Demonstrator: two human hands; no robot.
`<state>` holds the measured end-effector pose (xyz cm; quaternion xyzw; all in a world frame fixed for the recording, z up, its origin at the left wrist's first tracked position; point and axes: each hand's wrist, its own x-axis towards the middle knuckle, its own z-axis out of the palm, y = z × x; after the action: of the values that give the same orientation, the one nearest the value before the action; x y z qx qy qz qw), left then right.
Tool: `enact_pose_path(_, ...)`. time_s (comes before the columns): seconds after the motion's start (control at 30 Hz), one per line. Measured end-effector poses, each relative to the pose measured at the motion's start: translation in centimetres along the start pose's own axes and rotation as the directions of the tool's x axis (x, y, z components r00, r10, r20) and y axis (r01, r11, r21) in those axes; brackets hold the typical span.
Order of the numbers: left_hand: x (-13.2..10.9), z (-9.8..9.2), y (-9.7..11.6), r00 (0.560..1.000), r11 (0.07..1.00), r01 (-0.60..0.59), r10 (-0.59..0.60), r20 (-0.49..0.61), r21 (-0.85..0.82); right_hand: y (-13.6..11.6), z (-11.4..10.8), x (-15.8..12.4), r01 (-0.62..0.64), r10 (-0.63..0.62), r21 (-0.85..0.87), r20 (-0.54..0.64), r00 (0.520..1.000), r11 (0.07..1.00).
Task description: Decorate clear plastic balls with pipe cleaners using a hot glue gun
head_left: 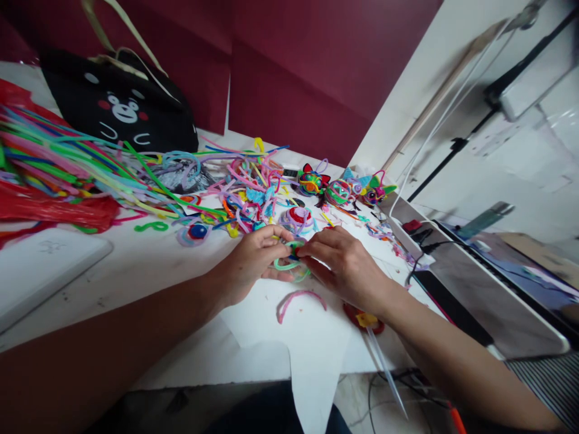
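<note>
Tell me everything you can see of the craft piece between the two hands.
The craft piece is small and partly hidden by fingers. Pale green, fuzzy-looking strands curve along its near side; darker green and blue, with a touch of red, show above them. The left hand holds it from the left, while the right hand has its fingertips at the upper right. It sits beyond a curved pink strip. Blur hides finer detail.

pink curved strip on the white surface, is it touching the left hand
Apart. The head view shows bare white surface between the pink curved strip and the left hand, which is raised beyond it.
</note>
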<state>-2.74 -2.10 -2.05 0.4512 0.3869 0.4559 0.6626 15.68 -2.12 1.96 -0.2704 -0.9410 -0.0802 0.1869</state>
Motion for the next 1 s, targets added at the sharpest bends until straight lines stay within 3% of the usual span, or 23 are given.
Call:
enact_pose_path(0.63, -0.3, 0.3, 0.2, 0.999, 0.999, 0.045, -0.045, -0.002, 0.030, -0.8, -1.0, 1.1, 0.025, 0.008, -0.154, 0.208, 0.978, 0.988)
enact_pose_path(1.0, -0.3, 0.3, 0.1, 1.000, 0.999, 0.023, -0.023, -0.002, 0.043, -1.3, -1.4, 2.3, 0.038, 0.013, -0.185, 0.270, 0.963, 0.982)
